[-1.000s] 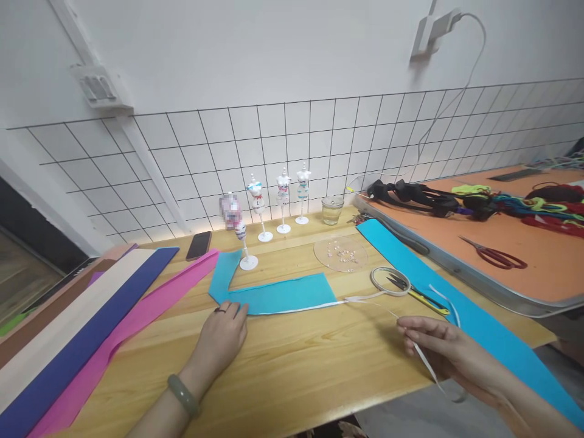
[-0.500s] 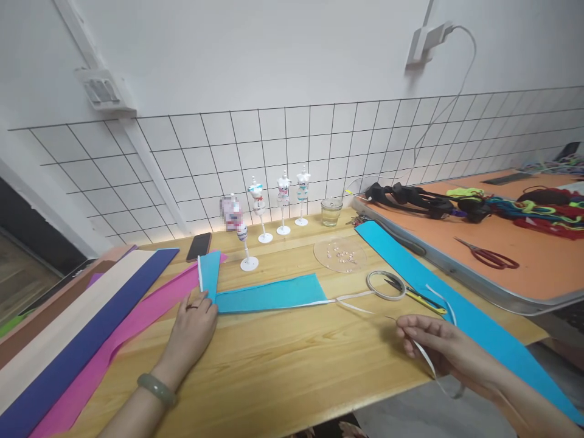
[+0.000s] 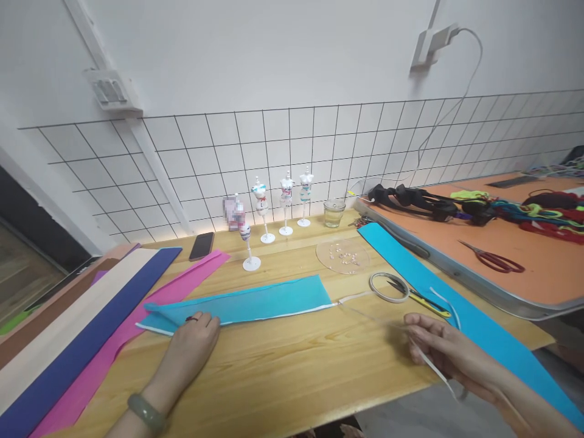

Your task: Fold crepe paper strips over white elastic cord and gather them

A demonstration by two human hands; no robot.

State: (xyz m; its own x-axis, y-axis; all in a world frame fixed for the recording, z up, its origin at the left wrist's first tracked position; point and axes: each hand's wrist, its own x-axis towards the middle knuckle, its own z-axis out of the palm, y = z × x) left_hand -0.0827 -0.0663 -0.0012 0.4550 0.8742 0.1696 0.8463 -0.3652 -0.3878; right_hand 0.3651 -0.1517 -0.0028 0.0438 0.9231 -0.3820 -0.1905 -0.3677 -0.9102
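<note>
A translucent blue strip (image 3: pixel 274 296) lies across the wooden table, with white tape along its near edge. My left hand (image 3: pixel 194 344) presses on its left part, fingers curled together over the near edge. My right hand (image 3: pixel 433 344) is closed in a pinch on a thin white strip (image 3: pixel 438 369), which hangs below the fingers; a thin line runs from the pinch toward the blue strip's right end. The tape roll (image 3: pixel 389 287) lies beyond my right hand, beside a yellow cutter (image 3: pixel 431 304) on a long blue sheet (image 3: pixel 483 328).
Pink (image 3: pixel 109 356), navy (image 3: pixel 91 340) and cream sheets lie at left, near a phone (image 3: pixel 201 246). Several small mannequins (image 3: pixel 286 204), a glass (image 3: pixel 334 214) and a bead dish (image 3: pixel 342 255) stand toward the wall. Red scissors (image 3: pixel 495 258) rest on the orange board (image 3: pixel 456 243).
The blue strip's left end, folded upward before, now lies extended leftward over the pink sheet. My left hand has moved slightly down. The line from my right hand looks straighter.
</note>
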